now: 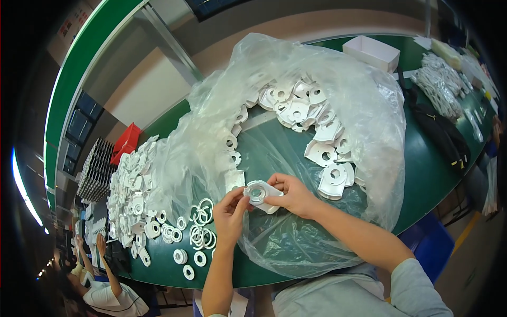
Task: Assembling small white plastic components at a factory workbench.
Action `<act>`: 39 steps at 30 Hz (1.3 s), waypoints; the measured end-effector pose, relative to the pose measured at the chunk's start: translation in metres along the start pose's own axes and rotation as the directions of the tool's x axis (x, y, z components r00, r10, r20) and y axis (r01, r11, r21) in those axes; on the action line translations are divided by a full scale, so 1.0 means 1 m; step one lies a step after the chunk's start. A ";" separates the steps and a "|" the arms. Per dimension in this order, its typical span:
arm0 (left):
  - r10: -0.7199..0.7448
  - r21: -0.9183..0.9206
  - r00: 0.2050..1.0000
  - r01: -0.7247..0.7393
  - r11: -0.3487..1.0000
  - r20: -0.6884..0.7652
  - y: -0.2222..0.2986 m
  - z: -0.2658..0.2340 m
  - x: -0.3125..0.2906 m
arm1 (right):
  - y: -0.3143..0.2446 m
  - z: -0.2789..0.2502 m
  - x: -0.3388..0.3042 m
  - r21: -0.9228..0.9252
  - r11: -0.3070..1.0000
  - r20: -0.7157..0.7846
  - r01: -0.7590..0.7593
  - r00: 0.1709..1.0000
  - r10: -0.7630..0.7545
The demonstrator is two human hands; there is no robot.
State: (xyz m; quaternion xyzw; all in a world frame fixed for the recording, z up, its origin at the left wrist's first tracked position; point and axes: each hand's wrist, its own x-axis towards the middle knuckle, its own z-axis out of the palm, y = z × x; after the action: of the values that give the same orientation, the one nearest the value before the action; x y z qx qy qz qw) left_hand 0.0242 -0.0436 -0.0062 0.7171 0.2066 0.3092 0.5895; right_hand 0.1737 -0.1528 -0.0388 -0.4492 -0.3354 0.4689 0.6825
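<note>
Between my hands is a white plastic housing (270, 207) with a round ring-shaped opening, held just above the clear plastic sheeting. My left hand (230, 212) pinches its left edge between thumb and fingertips. On the other side my right hand (293, 197) grips it, thumb across the front and fingers behind. Similar white housings (296, 109) lie piled inside a large clear plastic bag (372, 121) that is spread open ahead of me. One more white piece (235, 179) rests just beyond my left fingers. Loose white rings (200, 258) lie to the left of my left forearm.
A heap of white plastic parts (132, 182) covers the table's left side, near a red bin (125, 143) and stacked grey trays (95, 170). At the far right stand a white box (371, 53), bundled white cables (438, 84) and a black bag (439, 132). A co-worker (113, 296) sits at lower left.
</note>
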 end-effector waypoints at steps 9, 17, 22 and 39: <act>-0.026 0.119 0.998 0.033 0.992 -0.056 0.005 0.002 0.000 | 0.008 -0.001 0.003 -0.063 0.998 0.170 -0.025 0.985 0.036; 0.118 0.287 0.990 -0.090 0.954 -0.082 0.003 0.003 0.005 | -0.001 0.001 0.003 0.066 0.993 0.188 -0.098 0.979 0.084; 0.359 0.425 0.931 -0.298 0.855 -0.070 0.005 0.005 0.003 | -0.002 0.001 0.003 0.070 0.988 0.196 -0.141 0.973 0.125; 0.409 0.477 0.911 -0.341 0.810 -0.043 0.004 0.005 0.002 | -0.009 0.006 -0.001 0.037 0.993 0.210 -0.110 0.973 0.100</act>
State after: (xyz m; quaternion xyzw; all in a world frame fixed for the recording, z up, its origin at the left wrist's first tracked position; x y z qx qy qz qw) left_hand 0.0291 -0.0469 -0.0024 0.8381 0.1698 0.4128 0.3137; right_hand 0.1716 -0.1539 -0.0280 -0.3982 -0.3692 0.5566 0.6288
